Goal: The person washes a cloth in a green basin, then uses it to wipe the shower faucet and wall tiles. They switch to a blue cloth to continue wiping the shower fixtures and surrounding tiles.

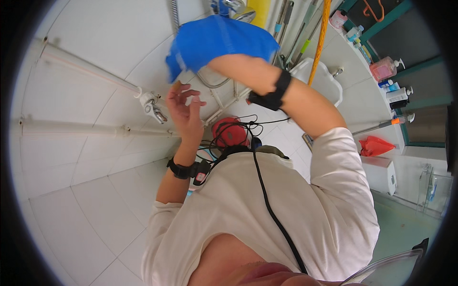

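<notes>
A blue cloth point(222, 43) is spread out below a chrome mixer tap point(239, 9) on the tiled wall, its edges slightly blurred. My right hand point(243, 68) is at the near edge of the cloth and grips it; the fingertips are hidden in the fabric. My left hand point(186, 107) is raised just below the cloth's left corner, fingers apart and curled, with nothing in it. Beside that hand, a small chrome wall tap point(153, 107) juts from a white pipe point(89, 71). Each wrist wears a black strap.
Black cables point(252, 125) hang before my waist, above a red object point(229, 132). A white basin point(323, 77), a yellow-orange pole point(319, 43) and several mop handles point(286, 21) stand at the upper right. Pump bottles point(384, 69) line a ledge at the right.
</notes>
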{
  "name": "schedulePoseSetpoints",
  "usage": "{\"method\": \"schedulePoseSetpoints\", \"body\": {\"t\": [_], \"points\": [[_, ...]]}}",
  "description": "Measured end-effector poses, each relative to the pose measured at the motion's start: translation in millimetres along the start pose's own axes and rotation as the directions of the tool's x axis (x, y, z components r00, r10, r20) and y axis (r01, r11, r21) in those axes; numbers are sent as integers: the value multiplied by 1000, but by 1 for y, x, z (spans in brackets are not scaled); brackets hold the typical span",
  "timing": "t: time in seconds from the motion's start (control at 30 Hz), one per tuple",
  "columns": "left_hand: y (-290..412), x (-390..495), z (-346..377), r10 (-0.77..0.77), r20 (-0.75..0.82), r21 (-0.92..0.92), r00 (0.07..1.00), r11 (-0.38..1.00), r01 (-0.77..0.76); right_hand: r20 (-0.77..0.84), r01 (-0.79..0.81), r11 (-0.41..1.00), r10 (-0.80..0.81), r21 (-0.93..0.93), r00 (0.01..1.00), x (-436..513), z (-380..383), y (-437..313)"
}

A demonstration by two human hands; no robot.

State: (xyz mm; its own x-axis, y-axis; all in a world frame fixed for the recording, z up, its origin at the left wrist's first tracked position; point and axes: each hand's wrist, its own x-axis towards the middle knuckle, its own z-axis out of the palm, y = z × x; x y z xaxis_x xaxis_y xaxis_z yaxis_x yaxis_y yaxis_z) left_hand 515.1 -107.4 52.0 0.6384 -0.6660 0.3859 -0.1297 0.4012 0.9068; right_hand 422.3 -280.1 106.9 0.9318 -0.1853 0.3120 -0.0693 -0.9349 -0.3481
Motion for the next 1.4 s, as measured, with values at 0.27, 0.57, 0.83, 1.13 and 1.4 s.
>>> {"method": "schedulePoseSetpoints", "body": {"t": [0.27,0.57,0.83,1.13,1.4], "points": [[4,-11,3,-88,59,-39,994,995,91,140,-150,983,165,-110,976,45,14,-8],[8,-19,1,-49,82,-91,995,994,56,-90,-380,908,399,176,912,-37,-23,-46],[-10,-6,23,30,114,116,993,992,-44,-693,-217,948,319,234,647,-70,-17,-28],[-52,26,63,-64,159,170,985,985,36,-481,56,495,801,867,358,6,6,9],[-85,17,44,-139,63,215,988,969,122,-651,-88,736,641,671,407,-11,49,14]]}}
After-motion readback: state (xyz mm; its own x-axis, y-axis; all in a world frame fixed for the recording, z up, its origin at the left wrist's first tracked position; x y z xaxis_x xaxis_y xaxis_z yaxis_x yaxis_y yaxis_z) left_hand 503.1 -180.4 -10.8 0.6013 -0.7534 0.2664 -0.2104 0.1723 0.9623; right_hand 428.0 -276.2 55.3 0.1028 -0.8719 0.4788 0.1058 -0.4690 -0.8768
